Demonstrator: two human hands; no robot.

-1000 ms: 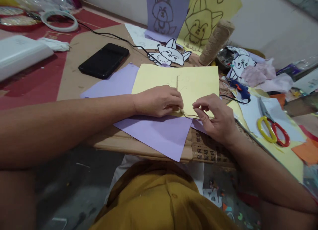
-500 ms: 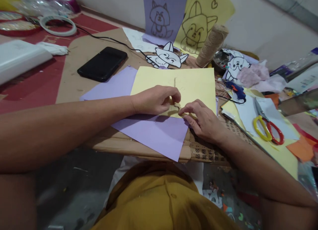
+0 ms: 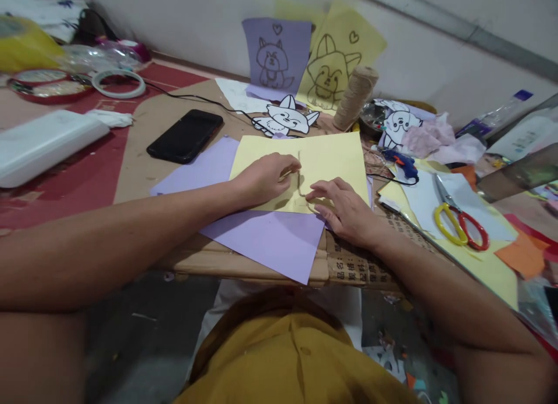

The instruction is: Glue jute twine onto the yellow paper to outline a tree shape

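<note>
A yellow sheet (image 3: 331, 157) lies over purple paper (image 3: 270, 235) on the cardboard-covered table. A short piece of brown twine (image 3: 300, 183) runs down the middle of the yellow sheet and bends to the right at its lower end. My left hand (image 3: 265, 177) is over the left part of the sheet, its curled fingertips apart beside the upper twine, with nothing visible between them. My right hand (image 3: 344, 209) rests at the sheet's lower right, fingers spread, the index fingertip at the twine's lower end.
A black phone (image 3: 186, 135) lies at the left. Behind the sheet are a fox cutout (image 3: 290, 119) and a twine spool (image 3: 355, 99). Scissors (image 3: 460, 224) lie on papers at the right, near a blue glue gun (image 3: 403, 164). Two drawings lean on the wall.
My left fingers have moved up off the lower twine and opened. My right fingers have spread a little. More of the twine shows, and the camera view has shifted.
</note>
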